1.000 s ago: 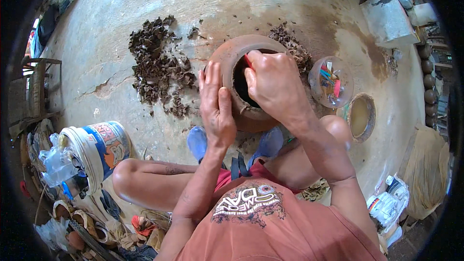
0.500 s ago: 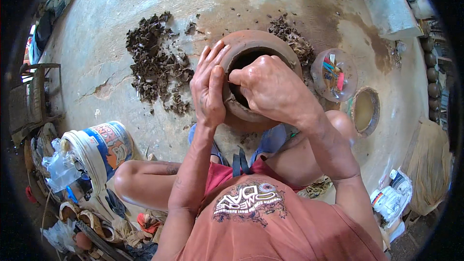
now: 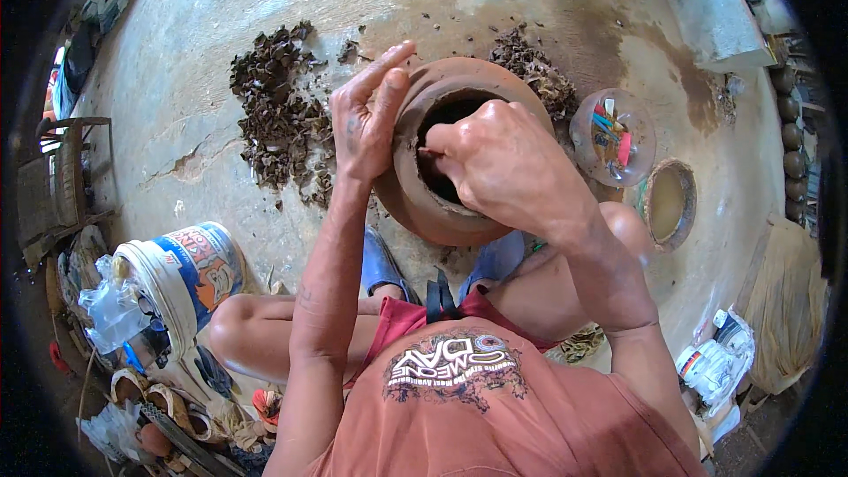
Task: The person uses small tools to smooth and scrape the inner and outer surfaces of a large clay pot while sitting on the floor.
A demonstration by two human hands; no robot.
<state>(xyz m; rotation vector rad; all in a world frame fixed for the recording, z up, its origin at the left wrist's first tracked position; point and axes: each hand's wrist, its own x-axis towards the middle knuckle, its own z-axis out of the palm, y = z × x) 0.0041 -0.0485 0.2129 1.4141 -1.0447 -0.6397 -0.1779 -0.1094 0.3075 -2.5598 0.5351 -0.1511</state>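
A brown clay pot (image 3: 405, 170) with a wide round mouth stands on the floor in front of my feet. My left hand (image 3: 364, 128) lies along the pot's left outer side, its fingers stretched out and the thumb raised. Over the mouth, my right hand (image 3: 508, 163) is closed, with curled fingers reaching just inside the near right part of the rim. Whatever those fingers pinch is hidden by the hand. The dark inside of the pot shows only in part.
Dark clay scraps (image 3: 278, 106) lie in a heap to the left; another heap of scraps (image 3: 541, 75) is beyond the pot. At right are a clear bowl of small tools (image 3: 643, 152) and a basin of cloudy water (image 3: 668, 203). A white bucket (image 3: 181, 274) stands at left.
My left hand has slid left, away from the rim, and its fingers now sit closer together. The pot has shifted slightly. My right hand stays at the mouth.
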